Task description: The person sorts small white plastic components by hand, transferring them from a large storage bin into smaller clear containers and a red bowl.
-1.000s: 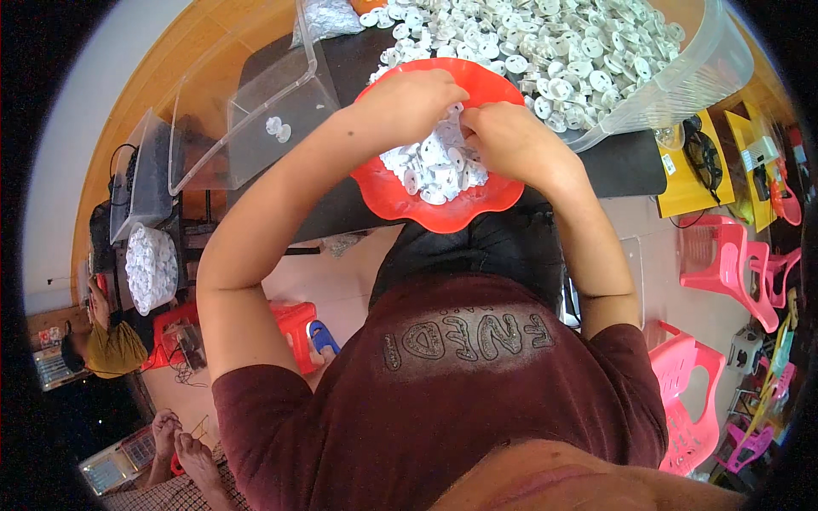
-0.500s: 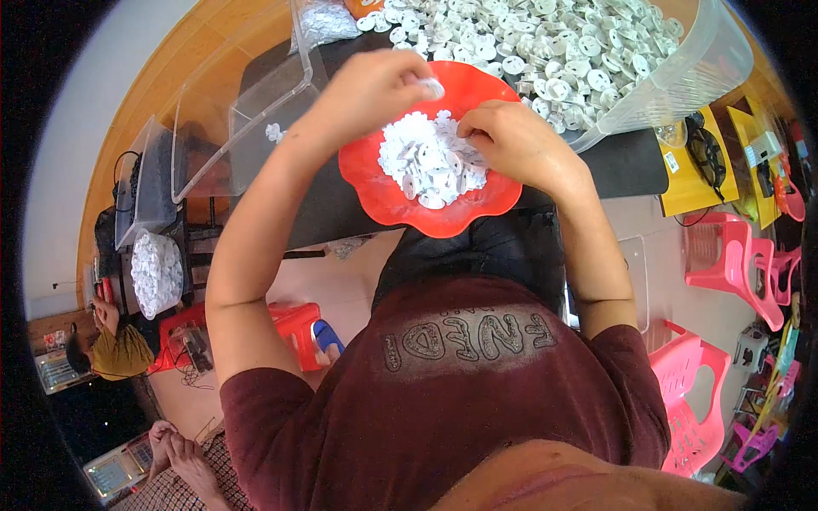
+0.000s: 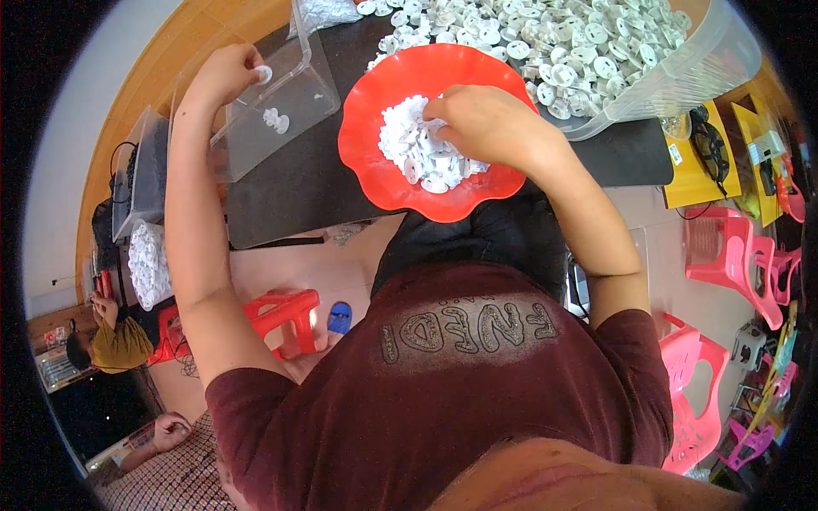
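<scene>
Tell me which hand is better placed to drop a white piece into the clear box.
Left. The left hand holds a white piece at the clear box rim; the right hand rests in the red bowl.

Dark maroon short-sleeved T-shirt [image 3: 443, 400], sleeves ending above elbows. Chest carries grey glittery patch with outlined block letters, seen upside down from head view. Fabric plain otherwise, slight creases near shoulders. Black trousers [image 3: 477, 243] cover lap below shirt hem. Both forearms bare, no watch, bracelet or ring visible. Left hand [image 3: 223, 75] bare, no glove. Right hand [image 3: 486, 123] bare, no glove. Chin edge blurred at lower rim of picture.
</scene>
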Demonstrator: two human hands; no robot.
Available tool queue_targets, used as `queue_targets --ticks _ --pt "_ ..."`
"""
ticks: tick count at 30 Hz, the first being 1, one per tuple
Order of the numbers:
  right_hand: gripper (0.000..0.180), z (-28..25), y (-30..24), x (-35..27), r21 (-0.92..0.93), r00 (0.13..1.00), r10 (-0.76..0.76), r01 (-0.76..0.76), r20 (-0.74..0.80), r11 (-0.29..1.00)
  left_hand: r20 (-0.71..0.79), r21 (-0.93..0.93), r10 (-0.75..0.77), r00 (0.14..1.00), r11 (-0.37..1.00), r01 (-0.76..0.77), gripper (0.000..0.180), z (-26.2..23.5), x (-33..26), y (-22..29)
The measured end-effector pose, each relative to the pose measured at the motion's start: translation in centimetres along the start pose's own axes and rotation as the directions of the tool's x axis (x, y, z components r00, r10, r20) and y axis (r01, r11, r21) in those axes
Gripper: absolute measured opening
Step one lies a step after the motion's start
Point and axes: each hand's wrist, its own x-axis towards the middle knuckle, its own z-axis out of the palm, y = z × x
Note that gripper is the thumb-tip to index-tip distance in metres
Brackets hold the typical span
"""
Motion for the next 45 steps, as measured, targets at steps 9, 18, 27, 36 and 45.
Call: queue_targets --ticks 9,18,27,36,45 --pt "0.013 -1.1 1.7 -0.8 0.135 0.989 -0.079 0.096 -0.122 0.986 -0.395 -0.633 0.064 0.917 0.704 -0.322 0.03 -1.5 -6.3 12.2" --pt "0.014 -2.9 0.2 -1.3 0.543 0.98 0.028 0.085 -0.196 0.835 -0.189 -0.945 0.259 0.947 0.214 -0.247 0.034 4.9 -8.3 18.2" --pt "0.016 1.1 2.4 -0.4 -0.205 0.998 -0.022 0.008 -0.066 0.979 -0.013 -0.968 0.104 0.994 -0.251 0.013 0.034 5.5 -8.6 17.7" --pt "0.015 -0.3 1.7 -0.7 0.101 0.975 -0.026 0.049 -0.22 0.994 0.01 -0.847 0.174 0.985 -0.522 0.101 0.034 5.9 -9.0 17.8" --pt "0.009 -1.3 1.1 -1.8 0.906 0.922 0.344 0.016 -0.177 0.424 -0.031 -0.899 0.142 0.989 -0.437 0.034 0.035 6.2 -9.6 19.3"
